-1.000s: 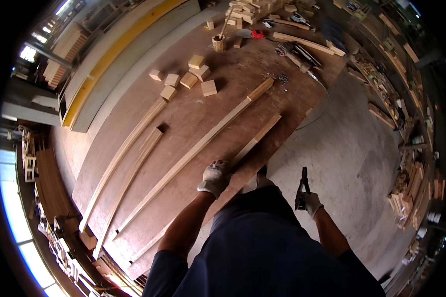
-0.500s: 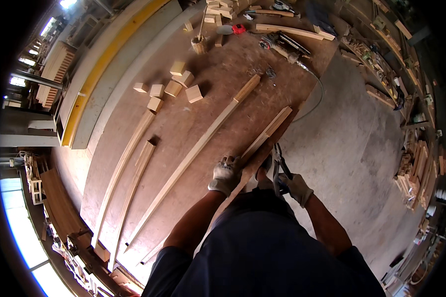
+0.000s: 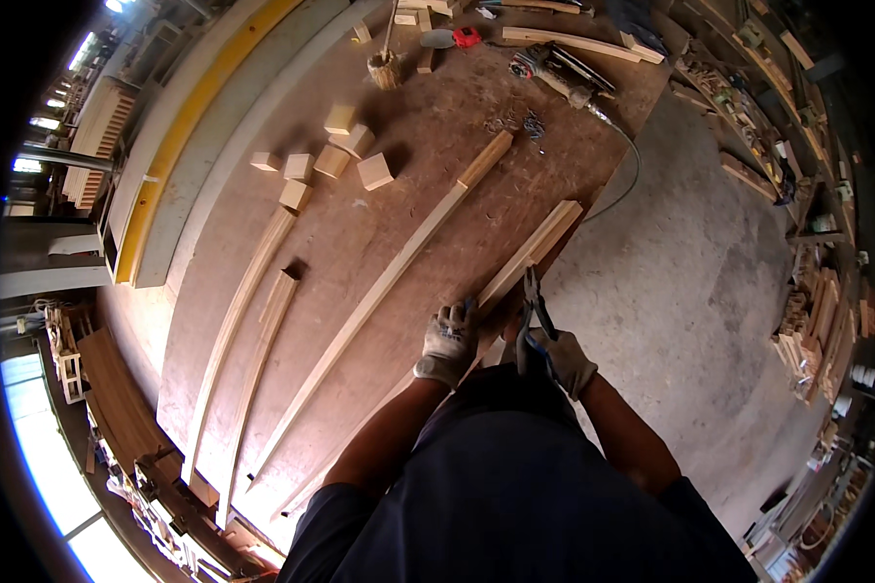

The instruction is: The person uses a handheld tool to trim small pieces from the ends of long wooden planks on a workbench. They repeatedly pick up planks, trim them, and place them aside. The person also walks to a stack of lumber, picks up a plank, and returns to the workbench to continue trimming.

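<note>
My left hand (image 3: 447, 343), in a pale work glove, is closed round a wooden strip (image 3: 532, 253) lying along the table's right edge. The strip's far end points up and to the right, and its near part runs under the hand toward my body. My gloved right hand (image 3: 567, 362) is closed on dark-handled pliers (image 3: 532, 309), whose jaws point up beside the strip. Whether the jaws touch the wood I cannot tell. A longer wooden strip (image 3: 379, 306) lies to the left of my left hand.
The brown table (image 3: 360, 243) bears more strips (image 3: 240, 291), several wood blocks (image 3: 332, 160), a brush (image 3: 385, 70), a red tape measure (image 3: 467, 38), small metal bits (image 3: 533, 123) and a power tool (image 3: 554, 78) with a hose. Stacked timber (image 3: 815, 321) stands right across the concrete floor.
The pliers have come up and left, from beside the table edge to the strip, with my right hand following. My left hand stays on the strip, which has shifted slightly.
</note>
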`<state>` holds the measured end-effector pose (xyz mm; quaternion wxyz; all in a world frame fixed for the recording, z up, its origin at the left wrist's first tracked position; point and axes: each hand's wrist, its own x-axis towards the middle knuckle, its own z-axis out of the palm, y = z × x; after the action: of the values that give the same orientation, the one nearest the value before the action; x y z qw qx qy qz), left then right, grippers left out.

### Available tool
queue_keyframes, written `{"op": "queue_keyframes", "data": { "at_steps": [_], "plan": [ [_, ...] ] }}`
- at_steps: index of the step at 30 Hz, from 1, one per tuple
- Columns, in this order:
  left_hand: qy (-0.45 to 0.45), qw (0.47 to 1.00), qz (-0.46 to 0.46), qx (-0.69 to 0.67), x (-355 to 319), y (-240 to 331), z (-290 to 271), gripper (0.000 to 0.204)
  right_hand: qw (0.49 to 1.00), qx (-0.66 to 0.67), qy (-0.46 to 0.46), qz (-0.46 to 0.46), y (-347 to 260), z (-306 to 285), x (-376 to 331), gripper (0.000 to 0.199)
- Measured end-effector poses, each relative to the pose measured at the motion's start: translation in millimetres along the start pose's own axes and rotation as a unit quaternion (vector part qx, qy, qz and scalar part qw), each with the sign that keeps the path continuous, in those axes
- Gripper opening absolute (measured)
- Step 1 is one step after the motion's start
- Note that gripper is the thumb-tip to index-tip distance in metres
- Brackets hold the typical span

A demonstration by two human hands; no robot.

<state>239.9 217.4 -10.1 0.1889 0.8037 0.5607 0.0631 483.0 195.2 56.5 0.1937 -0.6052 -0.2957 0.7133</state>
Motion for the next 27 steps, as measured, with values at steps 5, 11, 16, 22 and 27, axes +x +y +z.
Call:
{"op": "queue_keyframes", "data": {
  "at_steps": [5, 11, 16, 22, 27],
  "plan": [
    [-0.036, 0.999, -0.008, 0.018, 0, 5, -3, 0.054, 0.999, 0.048, -0.006, -0.007, 1, 7, 7, 0.043],
    [-0.066, 0.997, -0.010, 0.033, 0, 9, -6, 0.054, 0.945, 0.320, -0.030, 0.067, 38, 20, 36, 0.039],
    [-0.046, 0.998, -0.007, 0.033, 0, 9, -3, 0.052, 0.883, 0.455, -0.088, 0.068, 26, 40, 36, 0.042],
    [-0.048, 0.998, -0.001, 0.037, -1, 7, 1, 0.054, 0.860, 0.482, -0.142, 0.088, 13, 40, 31, 0.041],
    [-0.037, 0.999, -0.004, 0.030, -1, 7, 5, 0.053, 0.878, 0.447, -0.138, 0.106, -13, 21, 12, 0.042]
  ]
}}
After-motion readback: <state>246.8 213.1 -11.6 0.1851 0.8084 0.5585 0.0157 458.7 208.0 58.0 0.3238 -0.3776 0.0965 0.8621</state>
